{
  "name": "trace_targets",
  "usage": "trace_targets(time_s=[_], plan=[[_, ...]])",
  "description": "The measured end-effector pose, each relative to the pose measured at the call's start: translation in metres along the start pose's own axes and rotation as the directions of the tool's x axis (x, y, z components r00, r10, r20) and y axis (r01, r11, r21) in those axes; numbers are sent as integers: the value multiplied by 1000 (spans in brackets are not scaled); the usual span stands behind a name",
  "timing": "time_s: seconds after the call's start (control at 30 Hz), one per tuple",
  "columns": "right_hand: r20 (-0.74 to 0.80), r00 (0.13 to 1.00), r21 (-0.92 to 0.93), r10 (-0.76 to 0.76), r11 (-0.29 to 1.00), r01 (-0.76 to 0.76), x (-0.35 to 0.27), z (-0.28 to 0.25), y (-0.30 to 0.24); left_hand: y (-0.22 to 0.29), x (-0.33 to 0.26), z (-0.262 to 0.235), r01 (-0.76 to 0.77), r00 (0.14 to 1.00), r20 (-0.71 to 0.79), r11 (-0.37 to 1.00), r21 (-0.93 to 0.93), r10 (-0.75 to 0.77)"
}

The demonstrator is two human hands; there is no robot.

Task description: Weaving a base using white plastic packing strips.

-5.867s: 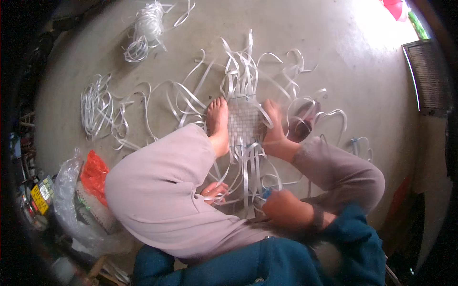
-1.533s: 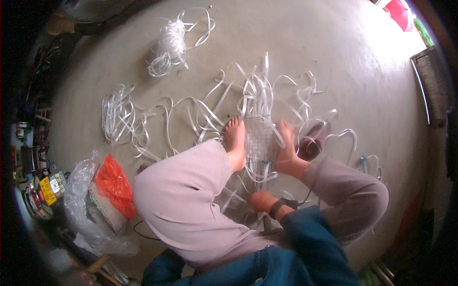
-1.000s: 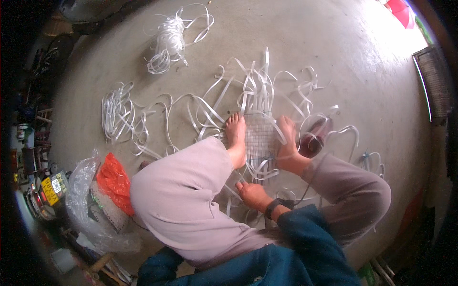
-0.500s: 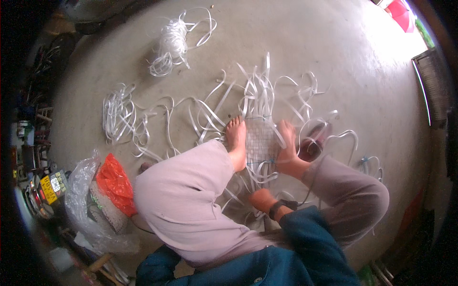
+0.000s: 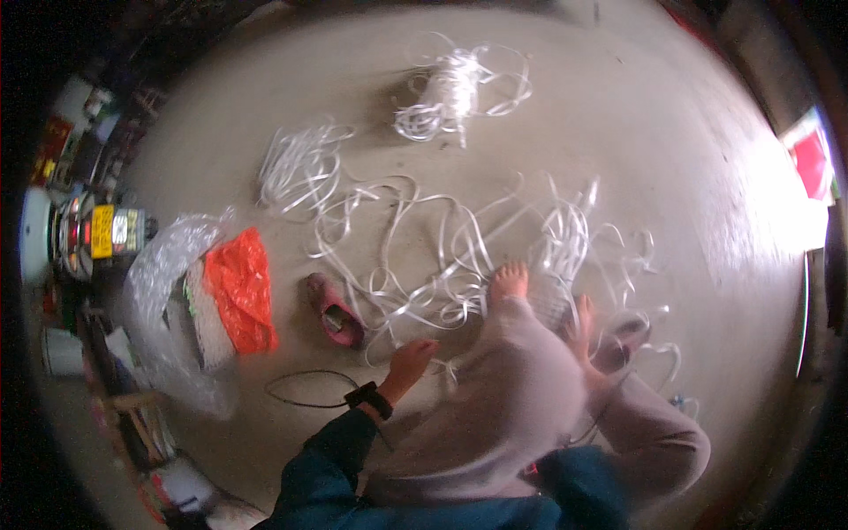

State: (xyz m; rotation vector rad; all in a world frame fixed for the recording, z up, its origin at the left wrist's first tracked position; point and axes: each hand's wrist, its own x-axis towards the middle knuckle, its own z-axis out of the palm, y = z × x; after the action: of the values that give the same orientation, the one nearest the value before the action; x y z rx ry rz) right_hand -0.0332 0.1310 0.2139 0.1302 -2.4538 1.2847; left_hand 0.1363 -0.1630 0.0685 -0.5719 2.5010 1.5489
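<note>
My left hand, with a black band on its wrist, reaches out beside my left leg. Its fingers look bent together, but blur hides what they hold, if anything. Loose white plastic straps lie just beyond it, one end close to the fingertips. My right hand is hidden behind my legs; only the dark teal sleeve shows. Between my bare feet lies a woven white strip, partly covered by my left leg, with loose strap ends fanning from its far side.
A pink-and-dark shoe lies left of my feet, another shoe by my right foot. Farther off are a strap bundle and a looser coil. At left sit a red plastic bag and clear plastic wrap. A thin dark cable loops nearby.
The view has swung left. My left hand has come into sight beside my left leg. My right hand, earlier at the near end of the woven strip, has dropped out of sight.
</note>
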Motion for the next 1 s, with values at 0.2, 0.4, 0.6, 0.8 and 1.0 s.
trace_targets(time_s=[0.2, 0.4, 0.6, 0.8, 1.0], plan=[[466, 869, -707, -164, 522, 478, -27, 186, 291, 78, 55, 88, 6, 995, 94, 958, -287, 22], [514, 806, -690, -293, 417, 592, -40, 201, 240, 73, 58, 83, 254, 966, 154, 882, -396, -209], [734, 672, -623, 100, 493, 607, -45, 202, 202, 48, 52, 108, 299, 933, 302, 884, -359, -193], [712, 699, -682, 65, 300, 667, -40, 191, 247, 67, 69, 146, 243, 933, 337, 914, -325, -128], [745, 667, -565, -14, 519, 641, -25, 187, 227, 64, 75, 159, 246, 935, 342, 862, -444, -91]])
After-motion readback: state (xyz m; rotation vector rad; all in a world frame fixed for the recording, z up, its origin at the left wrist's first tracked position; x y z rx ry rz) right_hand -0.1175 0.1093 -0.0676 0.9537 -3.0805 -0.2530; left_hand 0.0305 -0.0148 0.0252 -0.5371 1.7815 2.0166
